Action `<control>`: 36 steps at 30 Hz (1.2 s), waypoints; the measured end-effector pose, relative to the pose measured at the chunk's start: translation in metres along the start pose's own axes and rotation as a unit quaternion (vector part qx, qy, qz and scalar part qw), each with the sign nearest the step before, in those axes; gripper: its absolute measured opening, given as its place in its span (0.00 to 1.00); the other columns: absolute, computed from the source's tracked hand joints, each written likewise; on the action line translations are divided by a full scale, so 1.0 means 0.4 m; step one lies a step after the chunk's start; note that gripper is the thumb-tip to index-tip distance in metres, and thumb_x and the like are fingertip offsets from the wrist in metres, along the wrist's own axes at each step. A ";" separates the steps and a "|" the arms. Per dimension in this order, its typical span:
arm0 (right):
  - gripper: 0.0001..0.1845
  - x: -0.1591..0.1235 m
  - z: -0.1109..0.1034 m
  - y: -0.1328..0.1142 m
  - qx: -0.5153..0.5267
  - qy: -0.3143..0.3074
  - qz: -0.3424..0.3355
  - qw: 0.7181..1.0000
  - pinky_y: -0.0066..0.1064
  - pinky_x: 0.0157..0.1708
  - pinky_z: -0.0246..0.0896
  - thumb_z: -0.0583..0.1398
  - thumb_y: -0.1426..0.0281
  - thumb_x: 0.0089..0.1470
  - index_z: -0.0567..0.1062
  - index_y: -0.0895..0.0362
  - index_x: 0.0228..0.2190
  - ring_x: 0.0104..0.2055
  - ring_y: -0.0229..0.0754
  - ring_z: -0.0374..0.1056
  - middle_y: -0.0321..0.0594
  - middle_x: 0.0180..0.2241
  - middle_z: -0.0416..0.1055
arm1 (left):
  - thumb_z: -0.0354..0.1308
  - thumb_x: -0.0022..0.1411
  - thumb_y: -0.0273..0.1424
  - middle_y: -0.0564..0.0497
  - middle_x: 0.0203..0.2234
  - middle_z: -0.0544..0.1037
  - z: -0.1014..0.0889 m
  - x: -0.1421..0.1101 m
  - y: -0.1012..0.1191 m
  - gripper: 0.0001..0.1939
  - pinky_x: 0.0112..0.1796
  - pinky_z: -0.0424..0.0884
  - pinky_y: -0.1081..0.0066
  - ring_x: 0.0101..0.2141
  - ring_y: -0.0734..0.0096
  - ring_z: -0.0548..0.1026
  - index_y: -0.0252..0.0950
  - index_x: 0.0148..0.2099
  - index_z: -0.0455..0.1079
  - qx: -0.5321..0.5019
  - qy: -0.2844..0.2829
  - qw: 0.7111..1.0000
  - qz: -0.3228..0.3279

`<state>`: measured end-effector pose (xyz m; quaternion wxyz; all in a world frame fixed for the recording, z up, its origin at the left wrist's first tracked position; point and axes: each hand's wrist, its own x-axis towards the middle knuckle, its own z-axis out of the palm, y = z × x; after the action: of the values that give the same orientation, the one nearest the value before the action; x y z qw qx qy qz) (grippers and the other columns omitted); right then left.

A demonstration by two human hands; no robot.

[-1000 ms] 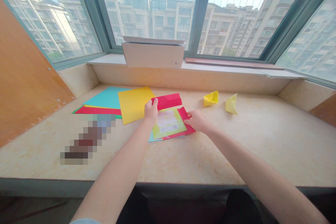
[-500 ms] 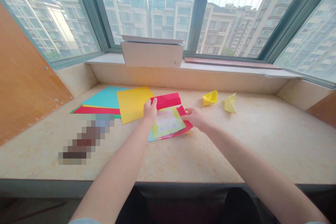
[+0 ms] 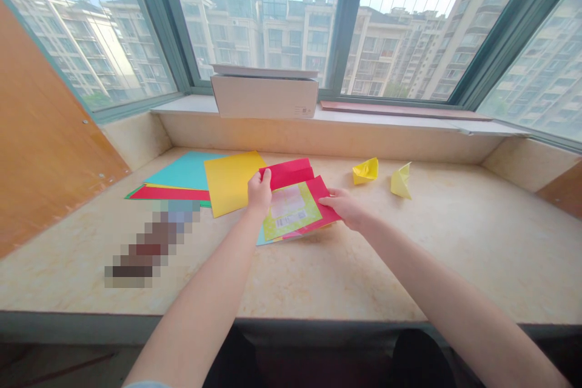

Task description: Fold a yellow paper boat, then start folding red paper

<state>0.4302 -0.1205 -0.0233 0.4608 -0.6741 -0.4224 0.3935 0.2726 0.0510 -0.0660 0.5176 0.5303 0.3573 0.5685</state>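
Between thumb and fingers, my left hand (image 3: 260, 193) pinches the left end of a folded strip of red paper (image 3: 291, 172). My right hand (image 3: 344, 208) grips the right edge of a paper packet (image 3: 324, 189), which shows red sheets beside a yellow-green printed label (image 3: 296, 211) with a barcode. The packet's right side is raised a little, and a light blue edge shows under its lower left. A yellow sheet (image 3: 230, 182) lies just left of my left hand. Past my right hand sit two small folded paper pieces, one bright yellow (image 3: 365, 171) and one pale yellow (image 3: 401, 181).
Coloured sheets (image 3: 182, 168) in blue, red, yellow and green overlap at the left. A pixelated patch (image 3: 148, 250) covers something in front of them. A white box (image 3: 264, 97) stands on the window ledge, beside a long pinkish board (image 3: 400, 110). The counter's front edge runs before my knees.
My right hand has lifted and shifted the packet's right side, so more of its red shows. My left hand keeps its pinch on the red strip, which is nearly still.
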 end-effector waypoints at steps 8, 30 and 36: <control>0.14 -0.003 -0.089 -0.033 -0.148 0.142 -0.082 0.975 0.28 0.24 0.64 0.57 0.76 0.52 0.80 0.57 0.38 0.31 0.45 0.76 0.41 0.32 0.81 | 0.61 0.60 0.50 0.52 0.28 0.76 0.003 -0.005 0.011 0.20 0.34 0.68 0.72 0.31 0.69 0.72 0.35 0.36 0.72 -0.030 -0.010 0.999 0.017; 0.15 -0.125 -0.264 -0.079 -0.337 0.203 -0.222 0.892 0.33 0.31 0.56 0.59 0.74 0.53 0.80 0.54 0.41 0.29 0.46 0.68 0.41 0.28 0.77 | 0.66 0.62 0.43 0.50 0.39 0.82 -0.009 0.012 0.099 0.13 0.45 0.74 0.66 0.44 0.66 0.80 0.40 0.41 0.72 -0.260 -0.036 0.964 -0.049; 0.19 -0.098 -0.227 -0.050 -0.154 0.257 -0.266 0.916 0.37 0.40 0.69 0.54 0.67 0.63 0.70 0.54 0.54 0.46 0.48 0.74 0.47 0.50 0.77 | 0.72 0.57 0.40 0.42 0.41 0.83 0.016 -0.062 0.141 0.18 0.51 0.74 0.58 0.50 0.51 0.79 0.34 0.45 0.77 -0.255 -0.223 0.933 -0.120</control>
<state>0.4964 -0.1788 0.0254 0.5320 -0.6770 -0.5086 -0.0001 0.2645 0.0143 -0.0169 0.7662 0.4466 0.1365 0.4414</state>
